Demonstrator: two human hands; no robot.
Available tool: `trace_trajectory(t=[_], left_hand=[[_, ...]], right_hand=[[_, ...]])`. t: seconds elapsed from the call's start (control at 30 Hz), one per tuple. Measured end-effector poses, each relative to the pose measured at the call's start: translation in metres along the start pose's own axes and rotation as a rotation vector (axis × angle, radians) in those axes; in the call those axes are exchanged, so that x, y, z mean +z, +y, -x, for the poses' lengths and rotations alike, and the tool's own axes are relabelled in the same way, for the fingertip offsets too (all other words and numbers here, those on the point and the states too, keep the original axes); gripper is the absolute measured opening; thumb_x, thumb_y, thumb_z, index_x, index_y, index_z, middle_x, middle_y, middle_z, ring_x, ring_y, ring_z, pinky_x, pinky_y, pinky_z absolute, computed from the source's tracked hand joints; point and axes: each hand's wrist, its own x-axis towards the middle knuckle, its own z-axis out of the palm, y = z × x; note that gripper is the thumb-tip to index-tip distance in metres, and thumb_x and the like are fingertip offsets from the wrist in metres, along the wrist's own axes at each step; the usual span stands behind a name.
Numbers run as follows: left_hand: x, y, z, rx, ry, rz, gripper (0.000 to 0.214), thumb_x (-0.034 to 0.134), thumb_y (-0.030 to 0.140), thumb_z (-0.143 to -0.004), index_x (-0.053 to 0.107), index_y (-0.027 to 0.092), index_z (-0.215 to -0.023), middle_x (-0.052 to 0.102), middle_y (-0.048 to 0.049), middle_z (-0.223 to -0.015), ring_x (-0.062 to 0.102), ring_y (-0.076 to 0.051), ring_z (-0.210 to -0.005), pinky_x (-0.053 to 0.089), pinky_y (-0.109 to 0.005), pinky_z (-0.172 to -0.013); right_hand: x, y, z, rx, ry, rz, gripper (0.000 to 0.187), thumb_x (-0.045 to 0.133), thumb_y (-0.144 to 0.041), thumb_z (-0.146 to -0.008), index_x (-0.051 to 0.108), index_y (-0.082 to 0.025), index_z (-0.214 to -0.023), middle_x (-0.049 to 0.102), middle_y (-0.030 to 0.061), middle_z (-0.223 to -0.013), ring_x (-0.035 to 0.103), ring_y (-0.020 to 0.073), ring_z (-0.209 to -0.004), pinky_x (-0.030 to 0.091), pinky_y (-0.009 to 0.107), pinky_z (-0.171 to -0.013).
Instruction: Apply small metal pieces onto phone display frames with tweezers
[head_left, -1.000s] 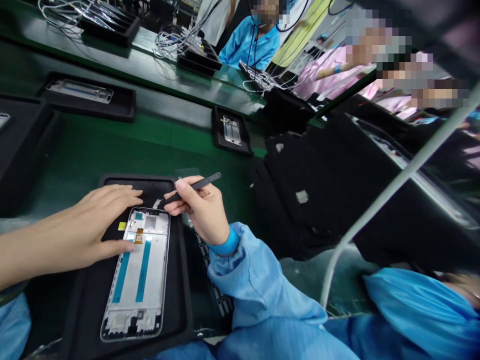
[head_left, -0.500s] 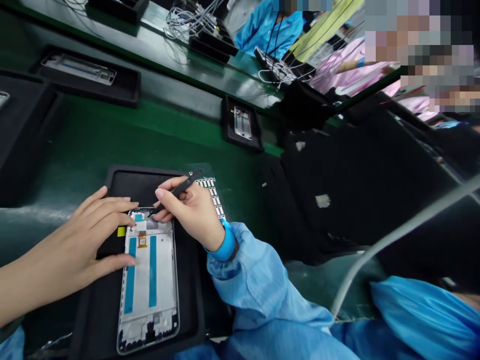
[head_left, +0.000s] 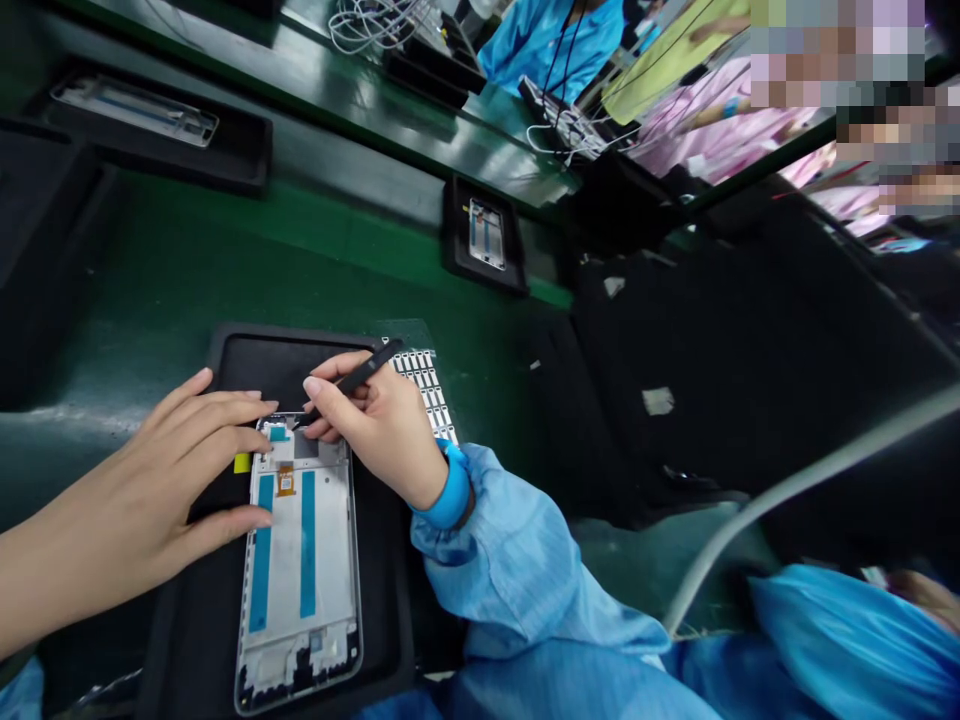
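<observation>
On the green bench (head_left: 150, 290), a black tray (head_left: 174, 640) cradled a phone frame (head_left: 300, 590), which lay with its blue strips up. From 9 o'clock, the left hand (head_left: 142, 480) lay spread, fingers and thumb at the frame's edge, seemingly to steady it. The right hand (head_left: 375, 430) pinched slim black tweezers (head_left: 367, 366) penlike for precise reach, tip at the frame's top, with a sheet of tiny white labels (head_left: 424, 385) near at 1 o'clock.

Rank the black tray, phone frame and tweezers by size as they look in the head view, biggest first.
Black tray, largest; phone frame lying in it, next; tweezers smallest, though the right hand hides part of them and they sit nearer the camera.
</observation>
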Motion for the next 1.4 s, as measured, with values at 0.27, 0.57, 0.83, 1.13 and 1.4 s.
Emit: trace_trajectory(t=[0.27,0.57,0.83,1.13,1.4], left_hand=[[-0.003,0.002,-0.003,0.049,-0.027,-0.106,0.039,0.052,0.044,-0.096,0.057,0.026,-0.13,0.059,-0.0065,-0.129,0.051,-0.025,-0.128,0.02,-0.051,-0.122],[-0.001,0.024,-0.013,0.035,-0.003,-0.308,0.037,0.042,0.037,-0.1,0.064,0.015,-0.121,0.064,-0.016,-0.123,0.058,-0.034,-0.12,0.034,-0.063,-0.112],[0.004,0.029,-0.008,0.025,0.043,-0.35,0.038,0.041,0.035,-0.101,0.064,0.014,-0.123,0.064,-0.0183,-0.127,0.057,-0.036,-0.122,0.036,-0.065,-0.11],[0.008,0.027,-0.007,-0.014,0.039,-0.327,0.045,0.039,0.041,-0.102,0.062,0.013,-0.128,0.065,-0.0161,-0.127,0.057,-0.034,-0.123,0.031,-0.063,-0.114],[0.006,0.026,-0.007,-0.04,0.039,-0.273,0.045,0.043,0.043,-0.1,0.061,0.014,-0.13,0.064,-0.0165,-0.128,0.057,-0.036,-0.122,0.03,-0.064,-0.115]], right_hand=[[0.003,0.003,0.002,-0.095,0.035,0.08,0.025,0.069,-0.041,-0.084,0.06,-0.02,-0.095,0.068,-0.0028,-0.075,0.072,0.0121,-0.057,0.056,0.021,-0.054],[0.004,0.002,0.002,-0.225,0.104,0.163,0.017,0.07,-0.035,-0.085,0.063,-0.021,-0.092,0.067,-0.0021,-0.074,0.07,0.0119,-0.06,0.06,0.023,-0.058],[-0.003,0.0,-0.005,-0.158,0.068,-0.186,0.033,0.072,-0.048,-0.083,0.057,-0.021,-0.094,0.07,-0.0013,-0.081,0.073,0.012,-0.069,0.063,0.023,-0.063],[-0.007,0.01,-0.003,-0.25,-0.031,0.017,0.028,0.065,-0.042,-0.09,0.056,-0.021,-0.106,0.072,0.0034,-0.09,0.075,0.0164,-0.082,0.063,0.029,-0.071],[-0.007,0.005,-0.001,-0.335,-0.026,0.219,0.02,0.059,-0.035,-0.092,0.057,-0.021,-0.106,0.071,0.0029,-0.089,0.073,0.0148,-0.078,0.062,0.029,-0.071]])
